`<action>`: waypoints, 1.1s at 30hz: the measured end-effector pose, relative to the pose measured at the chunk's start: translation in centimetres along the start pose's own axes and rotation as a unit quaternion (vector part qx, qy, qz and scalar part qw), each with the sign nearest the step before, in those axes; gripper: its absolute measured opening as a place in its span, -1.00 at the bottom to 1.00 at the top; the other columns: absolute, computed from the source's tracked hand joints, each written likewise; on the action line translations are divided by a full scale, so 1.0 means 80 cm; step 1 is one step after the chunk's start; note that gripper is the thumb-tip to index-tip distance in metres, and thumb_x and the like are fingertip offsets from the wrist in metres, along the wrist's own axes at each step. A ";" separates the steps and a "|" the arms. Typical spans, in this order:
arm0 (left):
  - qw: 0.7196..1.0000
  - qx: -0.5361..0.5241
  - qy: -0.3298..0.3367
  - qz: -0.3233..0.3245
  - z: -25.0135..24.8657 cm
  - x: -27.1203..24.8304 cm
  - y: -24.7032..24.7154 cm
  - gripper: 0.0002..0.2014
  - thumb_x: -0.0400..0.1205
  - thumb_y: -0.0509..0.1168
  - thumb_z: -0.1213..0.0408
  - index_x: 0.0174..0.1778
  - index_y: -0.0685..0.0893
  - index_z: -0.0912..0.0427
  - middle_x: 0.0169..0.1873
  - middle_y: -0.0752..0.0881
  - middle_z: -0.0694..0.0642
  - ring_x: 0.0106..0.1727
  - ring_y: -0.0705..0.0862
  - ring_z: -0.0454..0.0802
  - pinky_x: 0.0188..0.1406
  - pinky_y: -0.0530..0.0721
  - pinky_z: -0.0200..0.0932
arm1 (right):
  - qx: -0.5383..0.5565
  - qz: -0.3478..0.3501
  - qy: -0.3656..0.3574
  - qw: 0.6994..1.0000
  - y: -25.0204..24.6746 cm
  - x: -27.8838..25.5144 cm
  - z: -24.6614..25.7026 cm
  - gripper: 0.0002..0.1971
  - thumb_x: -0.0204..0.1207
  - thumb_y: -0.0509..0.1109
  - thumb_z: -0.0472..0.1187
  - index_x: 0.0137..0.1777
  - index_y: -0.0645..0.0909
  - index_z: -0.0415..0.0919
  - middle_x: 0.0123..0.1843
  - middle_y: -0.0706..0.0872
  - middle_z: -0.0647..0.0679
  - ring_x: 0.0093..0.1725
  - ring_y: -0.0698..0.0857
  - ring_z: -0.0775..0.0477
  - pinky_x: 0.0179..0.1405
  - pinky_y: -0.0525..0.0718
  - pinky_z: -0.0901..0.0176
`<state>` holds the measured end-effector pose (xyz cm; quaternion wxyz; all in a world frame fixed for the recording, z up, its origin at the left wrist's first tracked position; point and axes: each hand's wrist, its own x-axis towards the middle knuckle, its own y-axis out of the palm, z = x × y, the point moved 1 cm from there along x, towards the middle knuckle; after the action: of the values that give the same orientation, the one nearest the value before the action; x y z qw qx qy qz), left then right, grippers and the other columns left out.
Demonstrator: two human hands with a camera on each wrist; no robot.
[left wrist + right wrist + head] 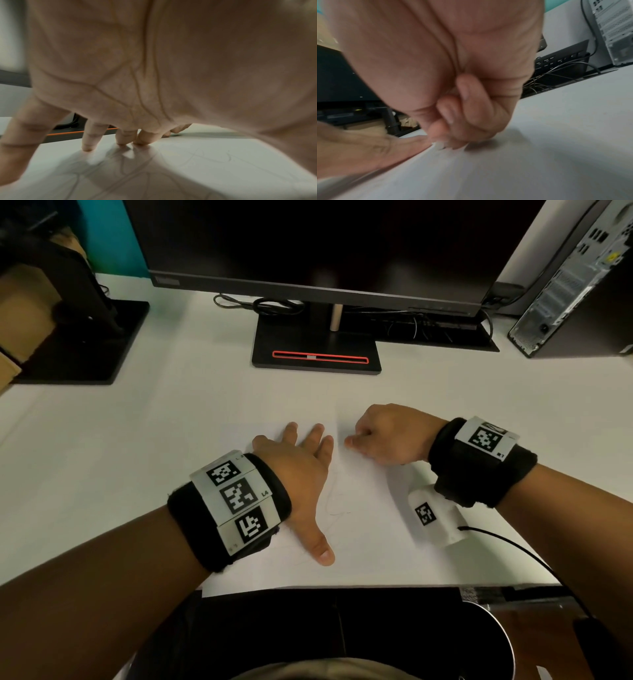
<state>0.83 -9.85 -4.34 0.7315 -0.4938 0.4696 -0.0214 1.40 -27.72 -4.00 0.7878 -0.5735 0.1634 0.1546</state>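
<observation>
A white sheet of paper [370, 542] with faint pencil lines lies on the white desk [137, 422] near its front edge. My left hand [301, 453] lies flat on the sheet with straight, spread fingers; in the left wrist view its fingertips [126, 140] press on the paper [205, 169]. Just to the right, my right hand [356, 440] has curled fingers. In the right wrist view the thumb and forefinger of the right hand [436, 140] pinch a thin white edge of the paper [522, 162].
A dark monitor [318, 244] on a black base [315, 350] stands behind the hands. A computer tower [575, 285] is at the far right, with a black keyboard [435, 333] and cables [274, 304] behind. Another black stand [85, 344] is at the left.
</observation>
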 end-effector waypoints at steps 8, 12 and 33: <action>1.000 0.000 0.000 0.000 0.000 -0.001 -0.002 0.64 0.05 0.46 -0.61 0.69 -0.48 0.16 0.68 -0.50 0.08 0.73 -0.34 0.32 0.59 0.17 0.47 | 0.016 0.009 0.018 1.000 -0.005 0.006 0.003 -0.52 0.76 0.21 0.03 -0.25 0.69 -0.30 -0.41 0.65 -0.16 -0.49 0.55 -0.08 -0.42 0.52 0.22; 1.000 -0.001 0.002 0.000 0.000 0.000 -0.001 0.64 0.06 0.46 -0.61 0.69 -0.48 0.15 0.68 -0.50 0.08 0.72 -0.34 0.32 0.60 0.15 0.47 | 0.033 0.043 0.012 0.998 -0.004 0.002 0.000 -0.54 0.74 0.24 0.03 -0.31 0.63 -0.26 -0.42 0.61 -0.15 -0.46 0.52 -0.11 -0.46 0.52 0.20; 1.000 0.009 0.001 -0.001 0.000 -0.002 -0.001 0.63 0.06 0.43 -0.63 0.68 -0.49 0.15 0.68 -0.51 0.09 0.73 -0.33 0.31 0.60 0.18 0.46 | -0.004 -0.011 0.001 1.000 -0.007 0.002 -0.009 -0.51 0.75 0.22 0.06 -0.32 0.64 -0.23 -0.37 0.73 -0.15 -0.42 0.61 -0.07 -0.33 0.55 0.17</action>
<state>0.78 -9.86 -4.16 0.7353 -0.4880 0.4695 -0.0269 1.71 -28.59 -3.79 0.7869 -0.5786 0.1574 0.1455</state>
